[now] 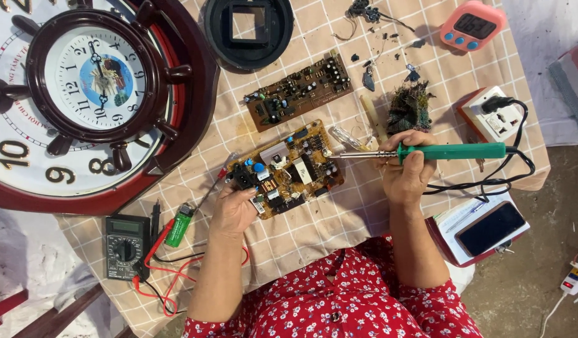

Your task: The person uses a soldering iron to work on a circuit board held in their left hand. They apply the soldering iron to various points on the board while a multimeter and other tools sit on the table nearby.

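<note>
While the right hand [406, 170] closed its grip around a green-handled soldering iron [426, 151], its metal tip reached the upper right edge of a tan circuit board [290, 169] on the checked-cloth surface [339, 219]. The left hand [234, 209] pinched the board's lower left corner. A second circuit board [299, 89] lay just beyond, a multimeter [125, 245] far left.

left hand [234, 209]: fingers curled, grip closed, forearm bare, reaching forward | right hand [406, 169]: fist-like grip, knuckles up, wrist straight
</note>
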